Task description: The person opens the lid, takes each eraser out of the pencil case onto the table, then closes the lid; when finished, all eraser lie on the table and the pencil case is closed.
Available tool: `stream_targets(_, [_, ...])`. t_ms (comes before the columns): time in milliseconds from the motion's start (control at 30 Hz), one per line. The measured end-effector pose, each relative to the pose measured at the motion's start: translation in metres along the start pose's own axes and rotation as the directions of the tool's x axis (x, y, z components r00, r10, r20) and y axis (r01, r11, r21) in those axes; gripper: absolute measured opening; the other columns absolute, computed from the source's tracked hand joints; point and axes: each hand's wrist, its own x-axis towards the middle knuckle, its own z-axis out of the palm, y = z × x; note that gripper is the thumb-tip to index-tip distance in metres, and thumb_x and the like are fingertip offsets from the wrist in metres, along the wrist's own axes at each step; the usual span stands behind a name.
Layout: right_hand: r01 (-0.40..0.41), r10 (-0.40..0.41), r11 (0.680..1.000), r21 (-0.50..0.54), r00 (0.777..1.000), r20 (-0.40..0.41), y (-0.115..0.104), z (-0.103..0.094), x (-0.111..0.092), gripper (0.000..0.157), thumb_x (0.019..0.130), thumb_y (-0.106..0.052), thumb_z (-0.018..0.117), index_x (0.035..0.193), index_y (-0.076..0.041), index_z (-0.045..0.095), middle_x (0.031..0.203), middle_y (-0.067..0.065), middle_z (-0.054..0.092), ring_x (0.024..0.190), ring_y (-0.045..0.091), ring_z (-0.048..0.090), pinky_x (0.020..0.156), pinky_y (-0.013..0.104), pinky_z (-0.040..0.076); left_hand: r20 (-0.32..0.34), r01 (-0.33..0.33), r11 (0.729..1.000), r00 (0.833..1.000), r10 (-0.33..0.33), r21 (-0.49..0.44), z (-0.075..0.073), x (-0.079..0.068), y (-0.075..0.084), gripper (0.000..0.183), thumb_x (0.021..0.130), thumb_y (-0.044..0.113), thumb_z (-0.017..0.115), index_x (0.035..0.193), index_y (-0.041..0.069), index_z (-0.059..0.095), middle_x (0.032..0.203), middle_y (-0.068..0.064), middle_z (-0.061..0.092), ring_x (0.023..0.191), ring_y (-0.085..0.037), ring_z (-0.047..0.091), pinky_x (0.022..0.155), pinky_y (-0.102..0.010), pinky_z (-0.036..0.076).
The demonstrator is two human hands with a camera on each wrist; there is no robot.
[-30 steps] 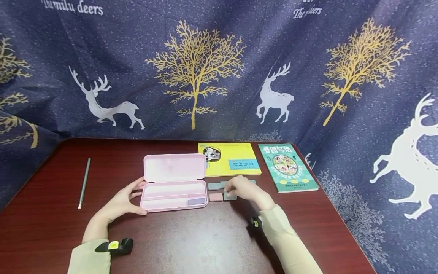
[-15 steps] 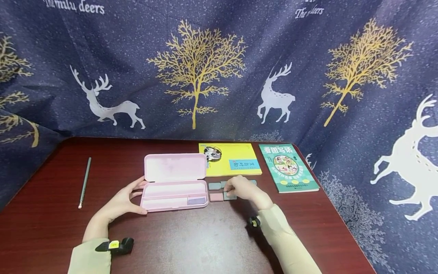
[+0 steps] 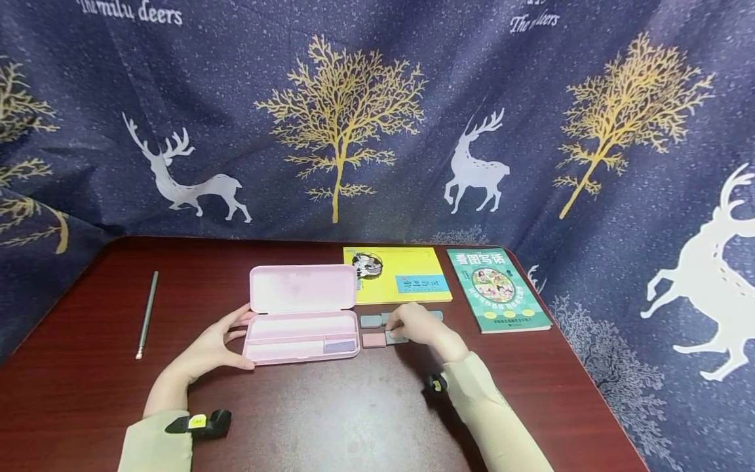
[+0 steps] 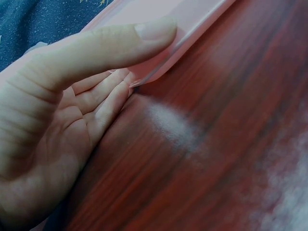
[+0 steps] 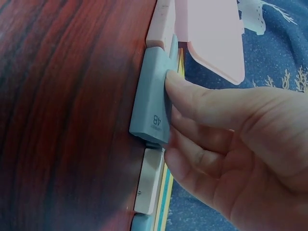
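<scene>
A pink pencil case (image 3: 283,334) lies with its lid up in the middle of the table. My left hand (image 3: 206,351) holds its left end, thumb at the front corner and fingers behind, as the left wrist view also shows. In the case's small right compartment sits a purplish-grey eraser (image 3: 339,346). My right hand (image 3: 421,326) pinches a grey-blue eraser (image 5: 151,96) marked 4B, just right of a pink eraser (image 3: 373,340). Behind these, a row of erasers includes a grey-blue one (image 3: 371,321); my right hand partly hides that row. The right wrist view shows a pale eraser (image 5: 149,180) below the 4B one.
A grey-green pencil (image 3: 147,314) with an eraser tip lies at the left. Behind the erasers lies a yellow book (image 3: 407,265), and a green book (image 3: 500,292) is at the right. A blue cloth (image 3: 389,131) with deer and trees hangs behind the dark red table (image 3: 330,419).
</scene>
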Motion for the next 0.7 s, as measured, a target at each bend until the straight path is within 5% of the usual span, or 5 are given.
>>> stream_targets(700, [-0.002,0.002,1.0,-0.009,0.999,-0.046,-0.0028,0.0014,0.003,0.005,0.084,-0.001,0.073,0.087,-0.006,0.075,0.087,0.004,0.074,0.081,0.017,0.068,0.072,0.027,0.056,0.003,0.002,1.0,1.0,-0.002,-0.005,-0.0001,0.0004,0.0013,0.112,0.065,0.014,0.09,0.152,-0.005,0.022,0.142,-0.028,0.044,0.108,0.018,0.044,0.093,-0.012,0.046])
